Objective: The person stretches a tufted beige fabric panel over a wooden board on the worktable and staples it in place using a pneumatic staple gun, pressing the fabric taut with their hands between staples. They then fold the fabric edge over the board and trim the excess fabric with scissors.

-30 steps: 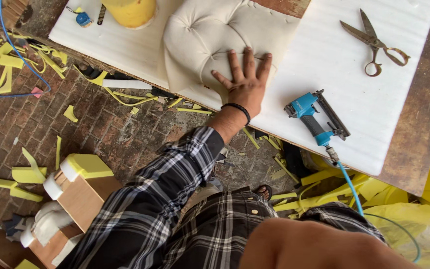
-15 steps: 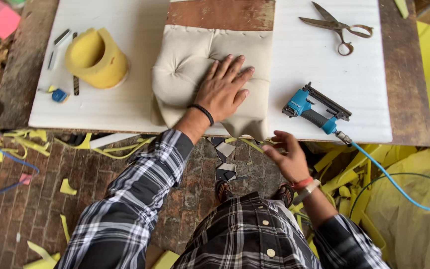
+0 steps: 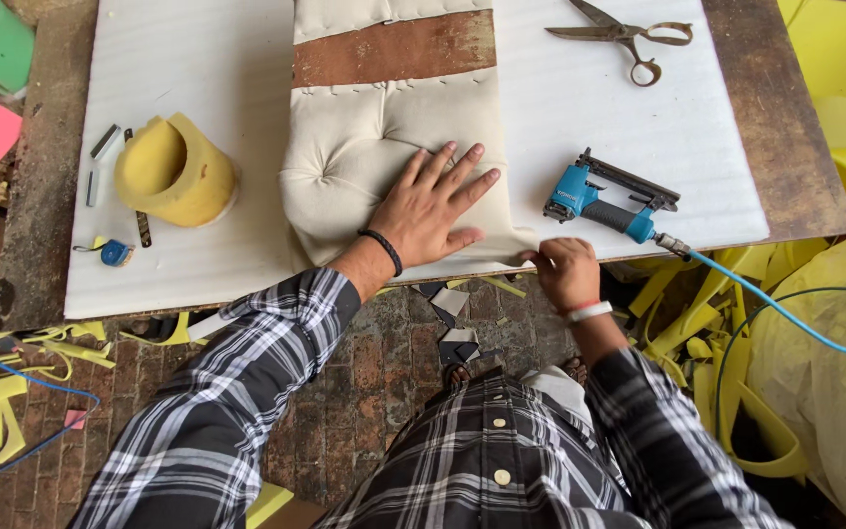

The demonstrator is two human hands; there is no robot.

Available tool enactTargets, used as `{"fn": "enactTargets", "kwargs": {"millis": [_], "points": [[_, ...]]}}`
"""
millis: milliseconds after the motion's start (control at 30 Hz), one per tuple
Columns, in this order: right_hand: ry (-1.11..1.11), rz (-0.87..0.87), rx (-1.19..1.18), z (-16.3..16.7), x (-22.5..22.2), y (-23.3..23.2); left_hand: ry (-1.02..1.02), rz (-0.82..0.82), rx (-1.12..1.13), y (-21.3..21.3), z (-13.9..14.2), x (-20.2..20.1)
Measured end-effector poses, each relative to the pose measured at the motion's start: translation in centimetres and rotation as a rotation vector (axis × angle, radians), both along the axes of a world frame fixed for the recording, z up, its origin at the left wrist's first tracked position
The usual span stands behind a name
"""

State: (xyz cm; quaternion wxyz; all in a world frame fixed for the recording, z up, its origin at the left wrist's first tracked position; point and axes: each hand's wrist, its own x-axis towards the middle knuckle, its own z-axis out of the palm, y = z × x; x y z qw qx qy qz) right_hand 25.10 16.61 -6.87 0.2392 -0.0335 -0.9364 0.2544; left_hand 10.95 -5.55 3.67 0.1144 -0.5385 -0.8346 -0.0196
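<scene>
Bench is pretty crowded: blue pneumatic stapler (image 3: 607, 203) with its blue hose just right of the work, scissors (image 3: 622, 35) up top, a yellow foam block (image 3: 173, 169) and a small tape measure (image 3: 115, 253) off to the left. The tufted cream cushion panel (image 3: 384, 127) lies mid-table on the white sheet (image 3: 198, 69), long axis running away from the person, padded end nearest. Left hand (image 3: 431, 211) lies flat on it, fingers spread wide. Right hand (image 3: 560, 269) pinches the fabric's lower right corner at the table edge.
</scene>
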Motion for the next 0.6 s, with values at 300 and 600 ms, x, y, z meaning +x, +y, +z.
{"fn": "enactTargets", "kwargs": {"millis": [300, 600], "points": [[0.109, 0.175, 0.067, 1.5, -4.9, 1.5, 0.081, 0.142, -0.126, 1.5, -0.5, 1.4], [0.118, 0.392, 0.063, -0.2, -7.9, 2.8, 0.148, 0.310, 0.125, 2.9, -4.2, 3.7]]}}
